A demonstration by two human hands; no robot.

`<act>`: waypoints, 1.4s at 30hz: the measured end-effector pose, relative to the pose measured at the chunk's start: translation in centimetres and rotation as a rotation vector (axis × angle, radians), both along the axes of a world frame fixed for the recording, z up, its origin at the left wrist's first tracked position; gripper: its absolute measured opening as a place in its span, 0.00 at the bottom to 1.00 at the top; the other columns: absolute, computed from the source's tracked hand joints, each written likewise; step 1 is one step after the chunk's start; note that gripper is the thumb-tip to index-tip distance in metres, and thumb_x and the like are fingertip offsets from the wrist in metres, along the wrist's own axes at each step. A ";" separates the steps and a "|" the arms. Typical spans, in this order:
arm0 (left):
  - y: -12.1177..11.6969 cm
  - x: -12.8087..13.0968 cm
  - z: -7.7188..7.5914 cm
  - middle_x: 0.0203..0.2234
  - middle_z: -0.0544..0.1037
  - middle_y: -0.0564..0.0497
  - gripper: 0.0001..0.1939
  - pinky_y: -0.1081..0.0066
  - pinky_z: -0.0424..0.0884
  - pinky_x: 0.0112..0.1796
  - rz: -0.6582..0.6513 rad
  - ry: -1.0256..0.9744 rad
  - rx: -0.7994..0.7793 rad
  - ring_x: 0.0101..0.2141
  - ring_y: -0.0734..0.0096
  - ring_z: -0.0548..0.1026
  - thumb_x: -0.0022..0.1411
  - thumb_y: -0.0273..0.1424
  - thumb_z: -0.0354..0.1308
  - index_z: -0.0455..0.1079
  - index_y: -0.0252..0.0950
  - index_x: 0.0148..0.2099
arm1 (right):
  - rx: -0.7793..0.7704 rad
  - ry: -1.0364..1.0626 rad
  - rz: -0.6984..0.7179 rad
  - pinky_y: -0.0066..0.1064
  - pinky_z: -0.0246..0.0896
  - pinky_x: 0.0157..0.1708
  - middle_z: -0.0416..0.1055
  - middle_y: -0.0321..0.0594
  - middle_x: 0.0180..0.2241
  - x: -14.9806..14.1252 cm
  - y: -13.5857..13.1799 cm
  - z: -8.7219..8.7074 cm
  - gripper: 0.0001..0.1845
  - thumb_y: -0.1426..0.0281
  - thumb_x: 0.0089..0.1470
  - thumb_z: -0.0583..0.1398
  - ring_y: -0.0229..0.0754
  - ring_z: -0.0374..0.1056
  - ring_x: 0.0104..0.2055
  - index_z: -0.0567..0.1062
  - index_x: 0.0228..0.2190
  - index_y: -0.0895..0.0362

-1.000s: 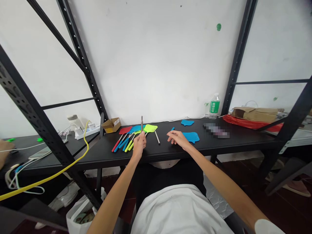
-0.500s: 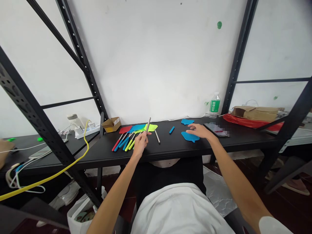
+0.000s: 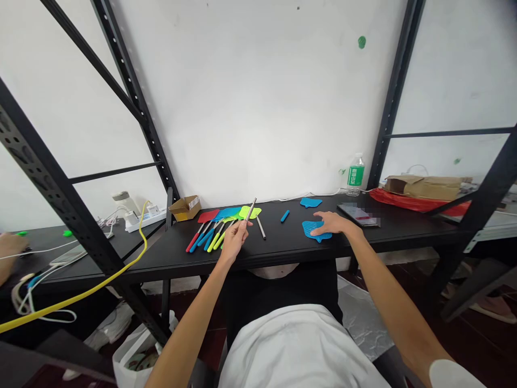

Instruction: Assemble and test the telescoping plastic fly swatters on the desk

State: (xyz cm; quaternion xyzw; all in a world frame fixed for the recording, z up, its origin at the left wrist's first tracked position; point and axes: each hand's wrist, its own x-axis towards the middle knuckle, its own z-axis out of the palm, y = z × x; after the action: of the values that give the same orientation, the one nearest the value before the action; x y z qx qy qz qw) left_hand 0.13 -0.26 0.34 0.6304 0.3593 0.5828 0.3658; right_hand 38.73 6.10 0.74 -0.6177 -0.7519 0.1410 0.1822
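My left hand (image 3: 234, 238) is closed around a thin metal rod (image 3: 251, 208), which points up and slightly right above the table. My right hand (image 3: 336, 222) reaches over a blue fly swatter head (image 3: 309, 228), its thumb lying on the head and the fingers apart. Behind it rests a second blue swatter head (image 3: 311, 202). Between my hands are a loose blue handle (image 3: 285, 216) and another metal rod (image 3: 262, 228). Left of my left hand, several fly swatters lie side by side, among them a red one (image 3: 208, 216) and a yellow-green one (image 3: 212, 241).
A small open cardboard box (image 3: 184, 208) sits at the back left. On the right are a phone (image 3: 357, 214), a water bottle (image 3: 355, 177) and a red bag (image 3: 412, 200). A yellow cable (image 3: 121, 271) crosses the left side. Another person's hand (image 3: 10, 250) shows far left.
The rod in my left hand now leans further right. My right thumb has come down onto the nearer blue swatter head, which has turned and shifted slightly.
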 end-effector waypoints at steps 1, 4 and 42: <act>0.0 0.0 0.0 0.17 0.58 0.59 0.24 0.77 0.45 0.18 0.000 0.007 0.004 0.16 0.81 0.51 0.64 0.52 0.56 0.74 0.34 0.40 | 0.004 0.006 0.010 0.48 0.63 0.56 0.68 0.55 0.60 -0.1 0.0 0.0 0.55 0.45 0.34 0.72 0.68 0.64 0.61 0.70 0.61 0.54; 0.1 -0.1 0.0 0.17 0.60 0.59 0.23 0.77 0.45 0.18 0.003 0.032 0.005 0.16 0.82 0.52 0.64 0.51 0.56 0.74 0.34 0.39 | -0.022 0.036 0.019 0.46 0.64 0.55 0.66 0.54 0.61 -0.5 -0.3 0.3 0.51 0.47 0.36 0.72 0.65 0.65 0.60 0.72 0.60 0.55; 0.3 0.2 -0.2 0.18 0.64 0.56 0.24 0.76 0.47 0.19 0.004 0.115 0.022 0.18 0.80 0.55 0.65 0.50 0.56 0.76 0.32 0.40 | 0.422 0.095 0.198 0.32 0.52 0.31 0.74 0.43 0.34 -7.9 -4.1 2.9 0.10 0.62 0.61 0.58 0.48 0.68 0.34 0.72 0.38 0.56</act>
State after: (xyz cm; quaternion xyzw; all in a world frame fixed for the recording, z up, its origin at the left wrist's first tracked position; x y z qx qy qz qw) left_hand 0.32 0.02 0.17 0.6663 0.3744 0.5502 0.3364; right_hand 30.81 1.98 3.64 -0.4819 -0.8122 0.0266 0.3277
